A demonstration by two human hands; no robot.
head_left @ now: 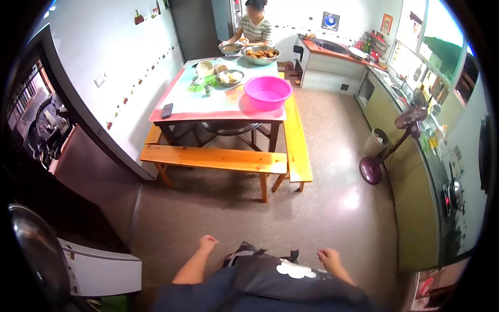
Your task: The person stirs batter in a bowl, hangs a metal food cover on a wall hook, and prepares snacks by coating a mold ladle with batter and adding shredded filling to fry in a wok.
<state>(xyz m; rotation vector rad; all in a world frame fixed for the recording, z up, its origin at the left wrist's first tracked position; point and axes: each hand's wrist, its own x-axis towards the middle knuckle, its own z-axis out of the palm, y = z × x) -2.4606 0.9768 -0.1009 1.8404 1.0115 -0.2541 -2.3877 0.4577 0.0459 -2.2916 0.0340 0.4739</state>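
My left hand (pixel 208 243) hangs in front of me over the floor, its fingers curled in with nothing seen in them. On the other side, my right hand (pixel 328 257) is also loosely curled and shows no object. Neither hand touches anything. Between them is the dark apron (pixel 275 275) on my body, with a white cloud-like print. The nearest furniture ahead is a wooden bench (pixel 213 158). Behind it stands a table (pixel 179 99) bearing a pink basin (pixel 267 92), a phone (pixel 167 111), a bowl of pale food (pixel 230 77) and a bowl of browned food (pixel 261 54).
A second bench (pixel 296 135) runs along the table's right side. A person (pixel 254 28) in a striped top is at the table's far end. To the right are a standing fan (pixel 370 170), a bin (pixel 377 141) and a counter (pixel 416 187). A doorway (pixel 78 156) opens on the left.
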